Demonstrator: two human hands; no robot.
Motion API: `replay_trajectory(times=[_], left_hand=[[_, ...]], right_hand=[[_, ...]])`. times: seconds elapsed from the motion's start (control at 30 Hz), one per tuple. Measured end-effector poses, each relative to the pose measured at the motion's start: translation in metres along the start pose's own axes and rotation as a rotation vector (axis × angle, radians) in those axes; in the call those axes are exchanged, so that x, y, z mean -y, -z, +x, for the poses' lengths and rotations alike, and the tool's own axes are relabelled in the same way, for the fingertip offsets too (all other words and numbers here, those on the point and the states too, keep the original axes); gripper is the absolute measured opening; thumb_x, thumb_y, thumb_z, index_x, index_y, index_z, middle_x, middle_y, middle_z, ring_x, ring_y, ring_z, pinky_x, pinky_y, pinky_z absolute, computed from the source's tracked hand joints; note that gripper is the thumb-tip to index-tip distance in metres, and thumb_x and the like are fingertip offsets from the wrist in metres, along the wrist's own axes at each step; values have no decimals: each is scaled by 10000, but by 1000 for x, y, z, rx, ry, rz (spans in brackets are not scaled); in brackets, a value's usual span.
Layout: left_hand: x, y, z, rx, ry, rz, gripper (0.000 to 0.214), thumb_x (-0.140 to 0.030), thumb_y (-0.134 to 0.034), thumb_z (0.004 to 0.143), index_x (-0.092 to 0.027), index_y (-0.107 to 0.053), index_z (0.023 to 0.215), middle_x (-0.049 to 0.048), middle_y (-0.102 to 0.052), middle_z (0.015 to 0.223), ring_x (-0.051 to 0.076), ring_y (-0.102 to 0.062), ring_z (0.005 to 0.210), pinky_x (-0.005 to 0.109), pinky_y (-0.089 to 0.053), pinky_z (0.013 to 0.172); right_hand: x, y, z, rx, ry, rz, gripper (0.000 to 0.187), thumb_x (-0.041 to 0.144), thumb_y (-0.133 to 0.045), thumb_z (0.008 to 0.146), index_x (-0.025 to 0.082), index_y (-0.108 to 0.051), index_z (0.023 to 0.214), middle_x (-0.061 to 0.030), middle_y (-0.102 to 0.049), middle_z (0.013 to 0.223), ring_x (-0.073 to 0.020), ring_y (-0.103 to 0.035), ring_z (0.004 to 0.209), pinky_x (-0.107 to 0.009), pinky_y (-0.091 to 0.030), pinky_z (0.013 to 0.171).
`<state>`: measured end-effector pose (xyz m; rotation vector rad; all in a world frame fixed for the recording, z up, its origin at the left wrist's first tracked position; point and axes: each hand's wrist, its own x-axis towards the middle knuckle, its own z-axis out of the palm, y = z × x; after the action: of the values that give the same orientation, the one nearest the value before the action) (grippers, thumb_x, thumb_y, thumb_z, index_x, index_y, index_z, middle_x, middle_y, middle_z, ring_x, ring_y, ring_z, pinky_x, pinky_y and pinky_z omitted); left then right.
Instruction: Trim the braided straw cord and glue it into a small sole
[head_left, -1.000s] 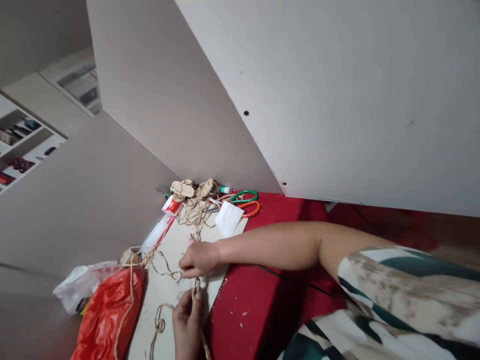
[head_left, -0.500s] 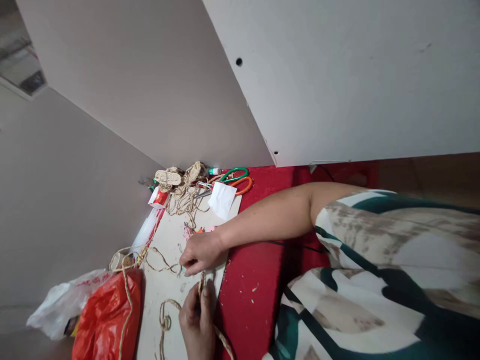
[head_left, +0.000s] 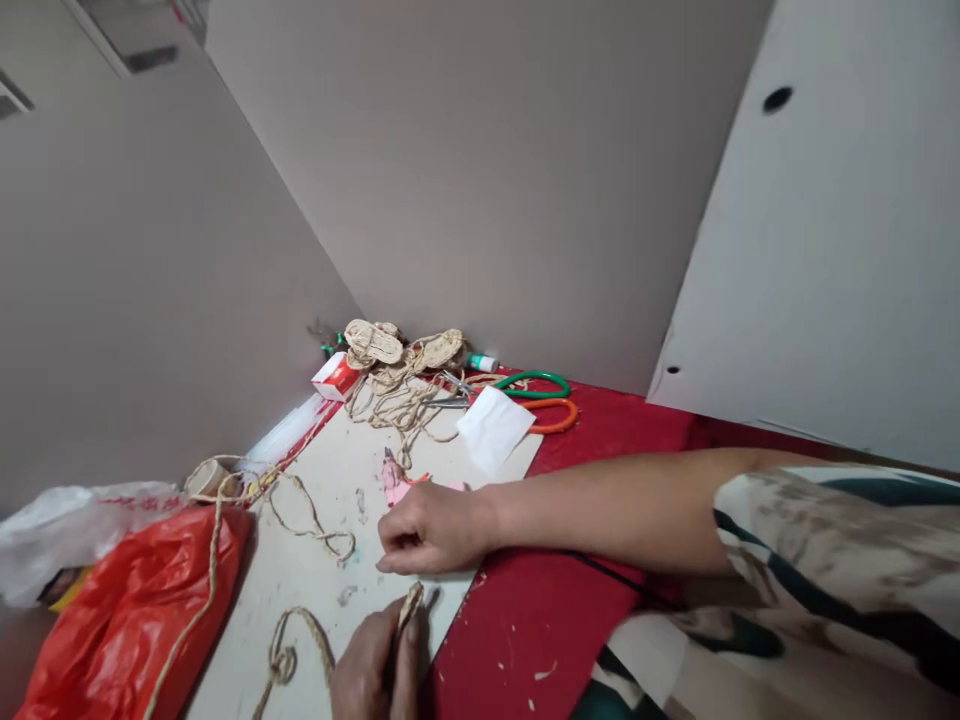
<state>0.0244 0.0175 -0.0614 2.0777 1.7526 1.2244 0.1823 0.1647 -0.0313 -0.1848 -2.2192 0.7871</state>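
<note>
My left hand point(head_left: 375, 672) rises from the bottom edge, its fingers closed round a braided jute rope point(head_left: 410, 603) whose end sticks up above them. My right hand point(head_left: 429, 527) lies just above it on the pale work board point(head_left: 330, 500), fingers curled and pinched down against the board; what is under them is hidden. More rope loops point(head_left: 289, 655) away to the left of my left hand. A second strand point(head_left: 311, 520) runs across the board toward a small roll point(head_left: 208, 478).
At the far corner lie small woven jute pieces point(head_left: 375, 342), tangled cord, a red-white box point(head_left: 335, 377), green and orange scissors point(head_left: 541, 397) and a white paper point(head_left: 493, 428). A pink scrap point(head_left: 394, 480) lies near my right hand. Red point(head_left: 127, 610) and white bags are left. Red cloth point(head_left: 525, 620) covers the surface.
The view has swung and tilted, so the walls and board sit differently. My right hand has shifted slightly right on the board. My left hand still holds the rope.
</note>
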Motion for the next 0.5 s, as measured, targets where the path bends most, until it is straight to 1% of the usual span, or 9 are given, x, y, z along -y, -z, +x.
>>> replay_trajectory(times=[0.13, 0.17, 0.23, 0.3, 0.37, 0.43, 0.5], left_hand=[[6, 10, 9, 113, -31, 42, 224, -334, -513, 906, -211, -693, 961, 57, -721, 824, 179, -671, 730, 254, -512, 677], [7, 11, 11, 147, -49, 59, 225, -331, -518, 903, -204, -692, 967, 60, -724, 834, 182, -673, 740, 260, -513, 687], [8, 13, 16, 162, -76, 78, 237, -336, -519, 900, -193, -692, 978, 72, -732, 872, 194, -678, 776, 275, -515, 710], [7, 13, 20, 130, -81, 81, 246, -351, -528, 889, -191, -697, 971, 76, -738, 895, 203, -681, 797, 284, -514, 720], [6, 12, 23, 99, -78, 77, 250, -369, -539, 874, -193, -702, 947, 72, -742, 888, 204, -682, 784, 284, -510, 711], [5, 10, 25, 88, -79, 68, 260, -381, -542, 864, -194, -703, 945, 72, -743, 884, 205, -680, 781, 284, -504, 713], [4, 10, 26, 95, -89, 64, 261, -382, -536, 862, -195, -701, 937, 71, -742, 883, 202, -674, 786, 284, -494, 722]], right_hand=[[1, -8, 5, 83, 54, -87, 244, 321, -575, 837, 162, -550, 654, 33, -517, 560, -60, -435, 526, -163, -326, 539], [2, -8, 7, 83, 55, -119, 246, 311, -576, 832, 162, -541, 639, 31, -509, 551, -65, -423, 523, -169, -320, 534], [7, -4, 11, 47, 37, -176, 247, 289, -575, 820, 162, -524, 614, 27, -487, 528, -76, -396, 513, -189, -297, 520], [15, 7, 13, 7, 15, -217, 258, 298, -573, 816, 162, -514, 605, 24, -481, 527, -79, -390, 516, -199, -286, 522], [26, 24, 9, -37, -13, -251, 279, 337, -558, 829, 161, -512, 617, 22, -491, 551, -75, -400, 530, -196, -297, 541], [36, 43, -5, -122, -73, -287, 304, 362, -524, 849, 159, -497, 624, 24, -477, 565, -71, -389, 534, -199, -299, 555], [41, 62, -29, -248, -168, -334, 350, 376, -503, 848, 163, -429, 580, 33, -401, 542, -71, -337, 521, -214, -271, 540]])
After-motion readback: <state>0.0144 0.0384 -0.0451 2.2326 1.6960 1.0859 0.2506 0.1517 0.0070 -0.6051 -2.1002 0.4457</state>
